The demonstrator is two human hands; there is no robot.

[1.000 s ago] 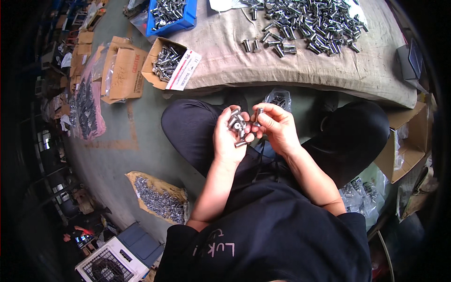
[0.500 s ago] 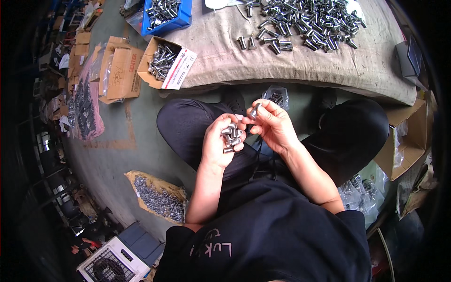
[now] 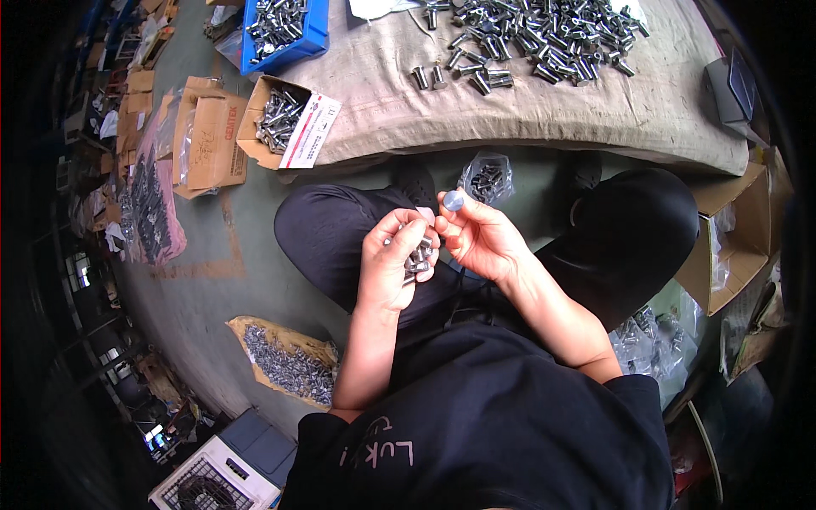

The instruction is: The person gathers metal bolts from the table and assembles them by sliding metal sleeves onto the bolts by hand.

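Note:
My left hand (image 3: 384, 270) is closed around several shiny metal rivets (image 3: 418, 265), short shanks with flat heads; its fingers hide some of them. Just to its right, my right hand (image 3: 495, 245) pinches a single rivet (image 3: 453, 201) between thumb and fingertips, its round flat head showing and its shank hidden. The fingertips of both hands are close together above my lap. Beyond them, a clear plastic bag (image 3: 507, 189) with similar metal pieces sits on the floor between my legs.
A cloth-covered surface (image 3: 391, 127) ahead bears a heap of rivets (image 3: 544, 38). At its left are a blue bin (image 3: 293, 61) and a carton (image 3: 252, 146) of metal parts. Small parts lie on a yellowish sheet (image 3: 238, 327) at left; an opened carton (image 3: 744, 272) is at right.
The rivet in my right hand has turned so its flat head shows. My left thumb has moved over the rivets in that hand. The view has shifted slightly.

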